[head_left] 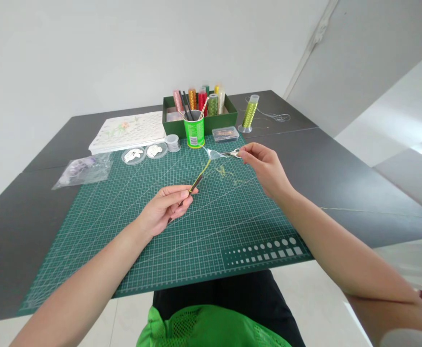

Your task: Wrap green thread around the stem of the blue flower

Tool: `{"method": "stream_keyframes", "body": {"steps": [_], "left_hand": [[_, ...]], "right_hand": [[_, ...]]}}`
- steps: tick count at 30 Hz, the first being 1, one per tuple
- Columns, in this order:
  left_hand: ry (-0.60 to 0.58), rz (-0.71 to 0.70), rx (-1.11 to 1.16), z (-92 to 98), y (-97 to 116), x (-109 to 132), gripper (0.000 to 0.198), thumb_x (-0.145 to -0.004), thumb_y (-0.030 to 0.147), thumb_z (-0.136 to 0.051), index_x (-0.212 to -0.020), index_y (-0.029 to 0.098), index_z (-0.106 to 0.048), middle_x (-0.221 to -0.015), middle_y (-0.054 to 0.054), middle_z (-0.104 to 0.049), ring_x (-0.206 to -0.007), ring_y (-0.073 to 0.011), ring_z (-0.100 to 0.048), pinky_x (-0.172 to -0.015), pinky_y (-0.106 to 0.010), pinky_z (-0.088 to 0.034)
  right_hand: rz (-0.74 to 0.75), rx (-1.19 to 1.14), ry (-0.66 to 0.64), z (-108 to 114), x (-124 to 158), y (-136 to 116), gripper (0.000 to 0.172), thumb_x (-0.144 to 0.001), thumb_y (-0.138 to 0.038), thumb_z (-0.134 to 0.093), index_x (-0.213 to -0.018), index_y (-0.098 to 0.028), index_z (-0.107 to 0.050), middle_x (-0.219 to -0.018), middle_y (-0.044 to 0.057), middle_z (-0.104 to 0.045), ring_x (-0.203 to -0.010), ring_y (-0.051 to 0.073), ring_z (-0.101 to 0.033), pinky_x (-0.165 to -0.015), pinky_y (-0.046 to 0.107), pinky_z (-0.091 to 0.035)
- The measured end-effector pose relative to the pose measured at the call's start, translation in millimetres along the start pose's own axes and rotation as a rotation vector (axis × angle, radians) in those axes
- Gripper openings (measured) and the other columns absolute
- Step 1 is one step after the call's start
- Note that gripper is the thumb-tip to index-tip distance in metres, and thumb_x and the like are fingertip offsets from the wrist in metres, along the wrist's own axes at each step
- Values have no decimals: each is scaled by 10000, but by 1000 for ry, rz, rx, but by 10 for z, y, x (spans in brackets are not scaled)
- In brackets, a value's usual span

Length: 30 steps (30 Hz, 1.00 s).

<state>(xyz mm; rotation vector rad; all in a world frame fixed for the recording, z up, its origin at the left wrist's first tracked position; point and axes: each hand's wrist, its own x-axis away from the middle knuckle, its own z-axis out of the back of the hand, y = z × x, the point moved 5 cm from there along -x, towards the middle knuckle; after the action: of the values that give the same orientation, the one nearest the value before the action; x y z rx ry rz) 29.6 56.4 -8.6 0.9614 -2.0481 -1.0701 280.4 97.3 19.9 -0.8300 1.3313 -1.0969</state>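
My left hand (169, 205) is closed round a dark slim stick-like tool (196, 182), its tip pointing up and away. A yellow-green thread-covered stem (205, 168) runs from the tool's end toward a pale translucent piece (215, 154). My right hand (263, 166) is held over the mat's right edge, thumb and forefinger pinched together. Just at these fingertips are the handles of small scissors (232, 153). Whether the fingers grip the scissors or a fine thread I cannot tell. Loose yellow-green thread scraps (223, 171) lie below the pale piece.
The green cutting mat (131, 236) covers the table's front. Behind it stand a green can (194, 131) with tools, a box (229, 115) of thread spools, a lime spool (250, 113) and a clear case (225, 134). White sheets (149, 127), small dishes (134, 155) and a plastic bag (84, 169) lie left.
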Motion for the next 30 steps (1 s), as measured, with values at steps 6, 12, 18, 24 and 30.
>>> {"method": "stream_keyframes", "body": {"steps": [6,12,18,24,30], "left_hand": [[6,15,62,-27,-12,-10,220,-714,294,-915,-833,141,-810,-569,41,-532,-413,-12,-370,-356,-110,-250],[-22,57,45,-109,-91,-7,204,-742,304,-880,-843,143,-805,-577,40,-524,-423,-20,-349,-357,-130,-214],[-26,72,-65,-181,-147,17,260,-750,361,-860,-900,150,-828,-581,24,-551,-441,-35,-345,-370,-161,-173],[-115,-11,-239,-180,-84,44,262,-790,426,-843,-877,178,-855,-570,-12,-621,-420,-40,-348,-396,-187,-203],[-259,-43,-536,-135,33,46,212,-806,408,-824,-882,215,-868,-564,-63,-696,-439,-103,-453,-420,-222,-332]], "right_hand": [[7,26,-169,-76,41,-37,167,-884,-324,-646,-949,-192,-725,-961,34,-709,-915,179,-618,-891,361,-473],[58,-296,-356,-324,245,-212,443,-887,-303,-614,-1328,-289,-646,-1447,45,-628,-1347,233,-566,-1169,453,-412],[-182,-522,-560,-531,430,-256,385,-919,-395,-657,-1266,-230,-685,-959,35,-712,-607,106,-588,-523,243,-477],[-207,-564,-462,-474,402,-218,277,-835,-450,-774,-778,-186,-714,-517,-84,-359,-455,56,-212,-418,223,-160],[-242,-561,-544,-462,427,-268,382,-850,-527,-760,-699,-191,-660,-444,-118,-248,-388,48,-128,-382,222,-125]]}}
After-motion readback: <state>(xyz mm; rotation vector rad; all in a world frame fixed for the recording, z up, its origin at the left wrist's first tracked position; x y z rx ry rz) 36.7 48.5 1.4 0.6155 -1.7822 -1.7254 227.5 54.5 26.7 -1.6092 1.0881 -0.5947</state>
